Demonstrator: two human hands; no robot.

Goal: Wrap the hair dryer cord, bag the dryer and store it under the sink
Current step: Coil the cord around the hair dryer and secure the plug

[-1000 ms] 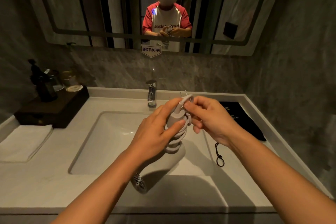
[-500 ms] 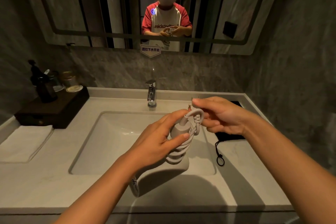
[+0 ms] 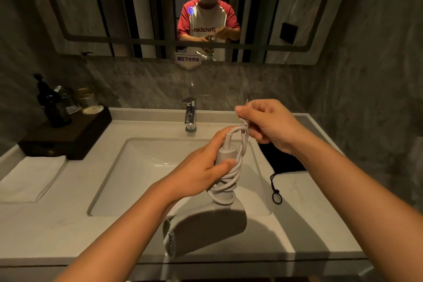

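A grey hair dryer (image 3: pixel 206 229) is held over the front of the sink, handle pointing up and barrel lying low. Its white cord (image 3: pixel 225 184) is coiled several times around the handle. My left hand (image 3: pixel 201 167) grips the handle over the coils. My right hand (image 3: pixel 267 125) pinches the plug end of the cord just above the handle's tip; the plug's prongs stick out above my fingers. A black drawstring bag (image 3: pixel 282 160) lies flat on the counter to the right of the basin, partly hidden by my right wrist, its cord loop (image 3: pixel 275 192) trailing forward.
The white basin (image 3: pixel 142 167) fills the counter's middle, with a chrome faucet (image 3: pixel 190 113) behind it. A folded white towel (image 3: pixel 29 176) lies at the left. Behind it a dark tray (image 3: pixel 66 135) carries bottles and jars. A mirror hangs above.
My right hand has pulled the plug end up and to the right, away from the handle, drawing a loop of cord taut. The dryer sits slightly higher in my left hand.
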